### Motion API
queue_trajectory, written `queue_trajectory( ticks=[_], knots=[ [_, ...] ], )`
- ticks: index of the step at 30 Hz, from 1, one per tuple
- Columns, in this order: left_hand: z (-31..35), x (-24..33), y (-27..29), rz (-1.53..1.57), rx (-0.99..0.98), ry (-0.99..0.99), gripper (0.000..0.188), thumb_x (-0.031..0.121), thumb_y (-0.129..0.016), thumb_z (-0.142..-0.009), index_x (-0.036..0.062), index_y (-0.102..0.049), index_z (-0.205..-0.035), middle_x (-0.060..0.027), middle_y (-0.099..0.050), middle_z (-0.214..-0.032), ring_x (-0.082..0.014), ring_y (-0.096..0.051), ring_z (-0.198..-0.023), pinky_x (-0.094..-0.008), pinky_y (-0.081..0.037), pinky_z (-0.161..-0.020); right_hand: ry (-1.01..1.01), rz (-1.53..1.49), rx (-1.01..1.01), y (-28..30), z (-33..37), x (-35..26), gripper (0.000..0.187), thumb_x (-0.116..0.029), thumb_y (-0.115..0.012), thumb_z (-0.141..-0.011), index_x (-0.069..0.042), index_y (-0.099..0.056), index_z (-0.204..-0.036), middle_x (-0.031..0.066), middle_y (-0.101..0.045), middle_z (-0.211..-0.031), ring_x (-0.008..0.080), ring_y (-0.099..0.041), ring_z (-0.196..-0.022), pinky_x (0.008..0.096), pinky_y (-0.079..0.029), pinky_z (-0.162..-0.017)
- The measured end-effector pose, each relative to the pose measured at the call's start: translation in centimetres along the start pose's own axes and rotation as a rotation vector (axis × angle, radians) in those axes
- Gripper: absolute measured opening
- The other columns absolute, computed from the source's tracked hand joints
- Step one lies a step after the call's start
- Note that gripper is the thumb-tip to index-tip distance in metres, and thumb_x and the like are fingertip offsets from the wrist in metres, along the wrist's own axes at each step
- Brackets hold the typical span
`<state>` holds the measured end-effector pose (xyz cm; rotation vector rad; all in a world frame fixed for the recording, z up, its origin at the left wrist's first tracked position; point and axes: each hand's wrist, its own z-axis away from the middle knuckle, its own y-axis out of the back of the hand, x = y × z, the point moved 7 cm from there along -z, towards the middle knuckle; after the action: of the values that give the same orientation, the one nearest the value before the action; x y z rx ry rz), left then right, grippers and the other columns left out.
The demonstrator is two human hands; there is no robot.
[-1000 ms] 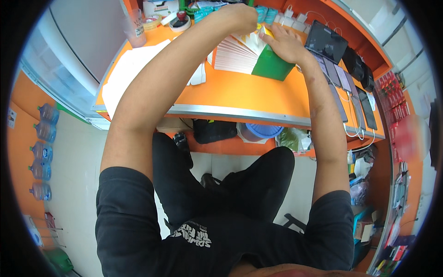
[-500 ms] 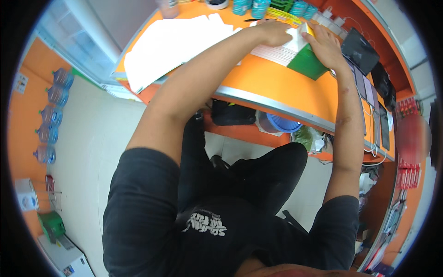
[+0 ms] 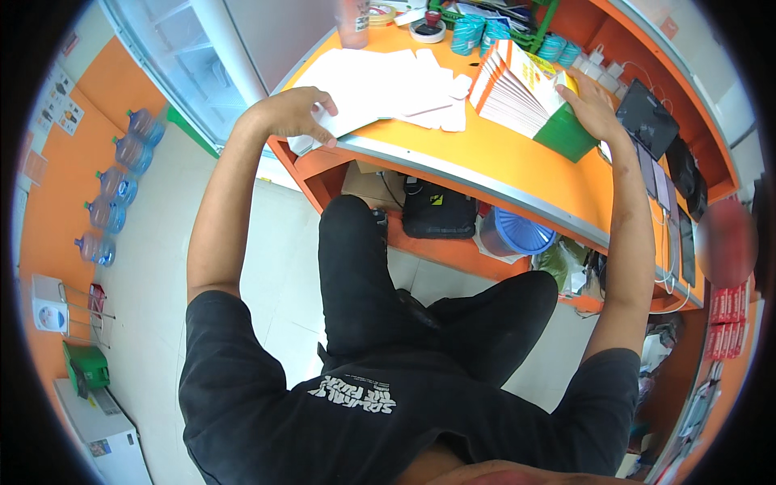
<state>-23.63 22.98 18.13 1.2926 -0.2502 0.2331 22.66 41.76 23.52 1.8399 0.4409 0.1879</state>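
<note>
White papers are stretching rightward from the nearer left hand, whose thumb and fingers are standing wide apart.

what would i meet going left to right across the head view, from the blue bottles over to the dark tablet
Blue water bottles, left hand, white papers, fanned white-and-orange stack, right hand, dark tablet.

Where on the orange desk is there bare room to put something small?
Bare desk shows between the green-ended stack touched by the right hand and the metal front edge, right of the white papers. It is crowded behind, with teal cylinders, and on the right, with phones and a black tablet.
</note>
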Motion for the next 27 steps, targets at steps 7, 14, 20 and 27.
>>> queue_trajectory(
  ticks=[7,14,20,27],
  knots=[
    [-1.1,-1.8,0.3,0.128,-0.030,-0.053,0.048,0.045,-0.079,-0.084,0.0108,-0.073,-0.118,-0.0110,-0.064,-0.135,-0.0278,-0.056,-0.129,-0.0411,-0.042,-0.109,0.147,-0.132,0.255,4.7,0.9,-3.5,0.058,-0.050,-0.059,-0.097,-0.010,-0.055,-0.139,0.0167,-0.060,-0.138,0.0327,-0.054,-0.130,0.0433,-0.040,-0.110],
    [-0.3,-3.8,-0.4,0.302,0.016,-0.100,0.045,0.047,-0.072,-0.091,0.0088,-0.074,-0.114,-0.0127,-0.057,-0.145,-0.0299,-0.052,-0.135,-0.0437,-0.038,-0.114,0.550,-0.665,-0.007,0.8,5.8,-25.7,0.025,-0.020,-0.064,-0.099,-0.002,-0.067,-0.115,0.0114,-0.069,-0.115,0.0247,-0.064,-0.112,0.0361,-0.047,-0.100],
    [-1.0,-3.7,0.0,0.295,-0.014,-0.200,0.047,0.049,-0.081,-0.081,0.0110,-0.076,-0.108,-0.0086,-0.060,-0.142,-0.0302,-0.053,-0.132,-0.0442,-0.040,-0.112,0.659,-0.662,-0.222,-5.7,2.9,-32.8,0.029,-0.024,-0.066,-0.097,-0.004,-0.068,-0.119,0.0131,-0.070,-0.116,0.0264,-0.064,-0.113,0.0390,-0.050,-0.098],
    [-1.2,-3.9,-0.2,0.331,0.025,-0.166,0.054,0.049,-0.090,-0.067,0.0122,-0.077,-0.103,-0.0064,-0.063,-0.136,-0.0288,-0.055,-0.129,-0.0449,-0.042,-0.111,0.709,-0.585,-0.636,-9.0,-0.2,-35.1,0.033,-0.030,-0.070,-0.096,-0.010,-0.071,-0.122,0.0085,-0.072,-0.114,0.0201,-0.065,-0.111,0.0338,-0.049,-0.098]
  ],
)
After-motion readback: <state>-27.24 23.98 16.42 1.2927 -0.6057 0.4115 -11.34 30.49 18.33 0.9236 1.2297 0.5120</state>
